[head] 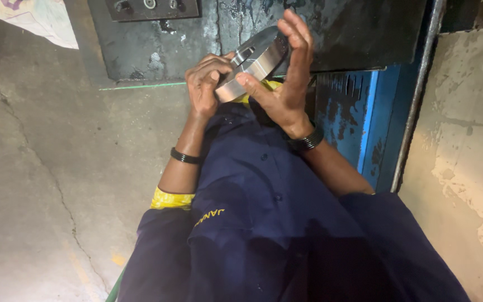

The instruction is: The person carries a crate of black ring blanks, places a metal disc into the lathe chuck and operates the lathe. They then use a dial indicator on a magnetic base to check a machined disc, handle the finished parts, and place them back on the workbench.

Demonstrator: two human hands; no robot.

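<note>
A thick, shiny metal ring (255,60) is held up in front of my chest, tilted on edge. My left hand (205,84) grips its lower left rim with curled fingers. On the ring's right side rests my right hand (286,84), palm against the edge, fingers stretched upward, thumb pressed on the lower face. Both wrists carry black bands. A dark blue shirt with yellow cuffs fills the lower middle of the view.
A dark, stained metal plate (141,45) lies on the cracked concrete floor (40,168) beyond my hands. To the right stand a blue machine panel (347,117) and a thin metal rod (415,106). A pale printed sack (34,17) shows at the top left.
</note>
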